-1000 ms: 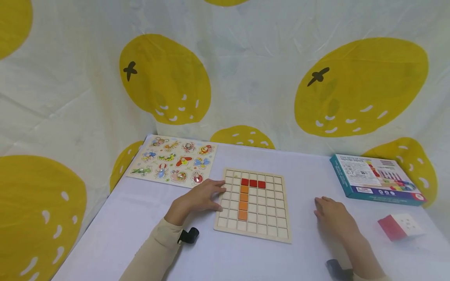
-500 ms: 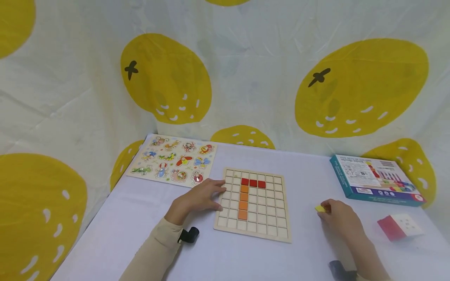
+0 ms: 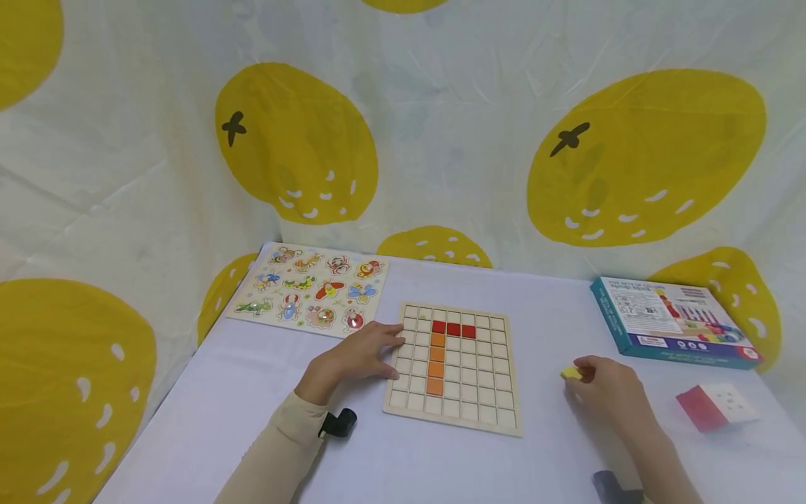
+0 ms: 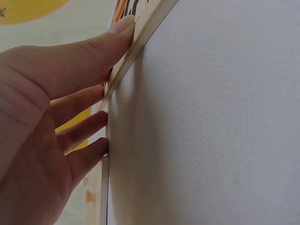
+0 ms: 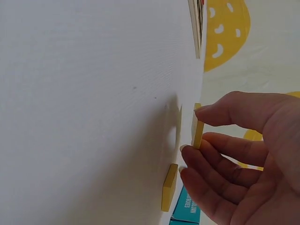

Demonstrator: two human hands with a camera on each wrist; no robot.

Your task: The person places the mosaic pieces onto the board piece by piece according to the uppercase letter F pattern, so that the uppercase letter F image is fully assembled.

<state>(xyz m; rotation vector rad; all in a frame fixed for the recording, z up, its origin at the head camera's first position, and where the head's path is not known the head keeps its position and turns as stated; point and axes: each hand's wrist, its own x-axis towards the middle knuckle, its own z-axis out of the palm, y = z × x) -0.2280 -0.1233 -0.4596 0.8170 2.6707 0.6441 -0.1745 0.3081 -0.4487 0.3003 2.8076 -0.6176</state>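
My left hand rests at the left edge of a wooden grid board, thumb and fingertips touching its rim. In the left wrist view, the fingers are spread along that rim. Three red tiles form a row near the board's far side, and a column of several orange tiles runs down from its left end. Right of the board, my right hand pinches a small yellow tile between thumb and fingers. The right wrist view shows another yellow tile lying on the table.
An insect picture puzzle lies behind the left hand. A flat teal-edged toy box sits at the back right, with a red and white block in front of it. A fruit-print curtain hangs behind the table.
A second ago no tile showed at my right hand; the yellow tile now sticks out from its pinching fingers. The left hand and the board stay in place.
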